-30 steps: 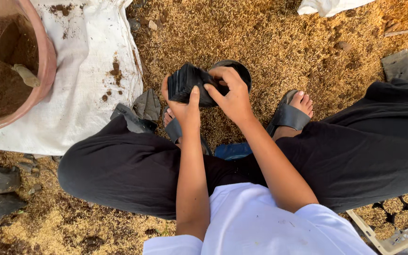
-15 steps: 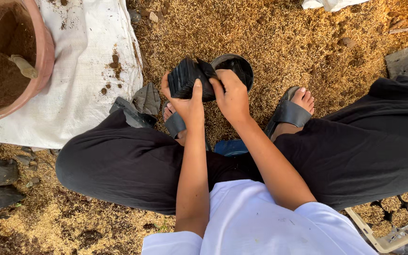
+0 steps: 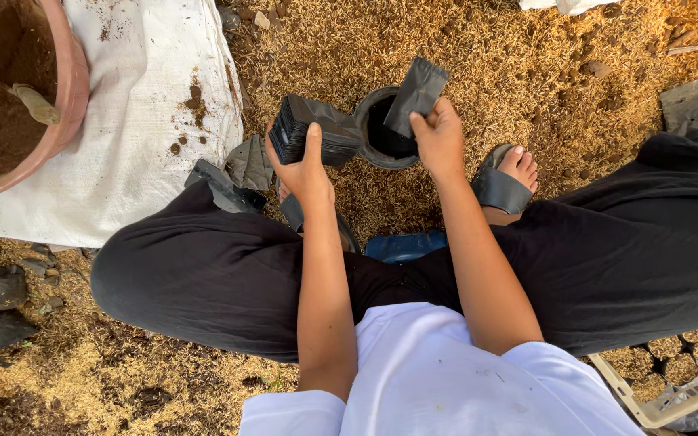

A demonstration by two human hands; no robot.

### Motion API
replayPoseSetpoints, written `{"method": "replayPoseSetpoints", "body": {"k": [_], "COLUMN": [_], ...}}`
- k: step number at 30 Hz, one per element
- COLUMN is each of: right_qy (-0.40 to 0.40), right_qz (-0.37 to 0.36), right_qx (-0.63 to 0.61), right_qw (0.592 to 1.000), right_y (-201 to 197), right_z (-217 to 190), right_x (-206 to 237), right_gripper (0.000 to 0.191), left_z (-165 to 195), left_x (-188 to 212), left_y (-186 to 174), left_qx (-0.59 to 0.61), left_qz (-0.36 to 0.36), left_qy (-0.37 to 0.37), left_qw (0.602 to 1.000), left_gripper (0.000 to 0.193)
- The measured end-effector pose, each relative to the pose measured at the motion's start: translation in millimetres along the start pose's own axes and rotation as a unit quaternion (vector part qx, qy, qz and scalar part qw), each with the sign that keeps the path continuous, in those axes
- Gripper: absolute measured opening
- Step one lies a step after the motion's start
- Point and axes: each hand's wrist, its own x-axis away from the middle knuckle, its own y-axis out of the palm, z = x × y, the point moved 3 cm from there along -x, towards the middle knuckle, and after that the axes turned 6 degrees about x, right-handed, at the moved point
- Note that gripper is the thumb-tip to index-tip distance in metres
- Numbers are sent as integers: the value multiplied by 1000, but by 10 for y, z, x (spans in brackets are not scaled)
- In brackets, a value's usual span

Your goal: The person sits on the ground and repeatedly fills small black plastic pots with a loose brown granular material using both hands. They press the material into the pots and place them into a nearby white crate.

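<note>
Nearest: white shirt and black trousers of a seated person, knees spread, a blue stool between them. White plastic tray at the right knee, its cells filled with husk-covered soil.

Middle: left hand clamped around a stack of flat black bags, thumb on the near face, fingers wrapped behind. Right hand pinching a single black bag by its lower edge, held tilted just above and touching the far rim line of an open black pot. The pot stands upright on the ground of rice husks between the feet; its inside looks dark and its contents cannot be told. Right foot in a black sandal just beside it.

Step judged in hand: one bag is separated from the stack and held apart. The next move would call for opening its flattened mouth, which likely needs both hands.

Left: white sack cloth spread on the ground, flecked with soil. On it a pink basin holding brown soil and a scoop.

Far: loose flat black pieces on the husks.
</note>
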Motion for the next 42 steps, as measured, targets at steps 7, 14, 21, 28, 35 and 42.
{"method": "replayPoseSetpoints", "body": {"k": [7, 14, 21, 28, 35, 42], "right_qy": [-216, -225, -234, -96, 84, 80], "right_qz": [9, -129, -114, -95, -86, -32], "right_qx": [110, 41, 56, -33, -238, -215], "right_qw": [970, 965, 964, 990, 964, 973], "right_y": [117, 187, 132, 33, -202, -230], "right_z": [-564, -900, -958, -849, -574, -384], "right_x": [443, 502, 546, 387, 352, 390], "right_gripper": [55, 33, 23, 20, 12, 12], "left_z": [-96, 138, 380, 501, 406, 349], "left_x": [92, 235, 423, 425, 437, 432], "left_y": [104, 314, 528, 630, 597, 635], "left_qx": [-26, -40, -148, -225, -201, -149], "left_qz": [-83, -240, -236, -250, -276, -262], "left_qy": [-35, -10, 51, 161, 107, 76], "left_qw": [996, 970, 959, 928, 934, 950], "left_gripper": [74, 68, 69, 70, 70, 73]}}
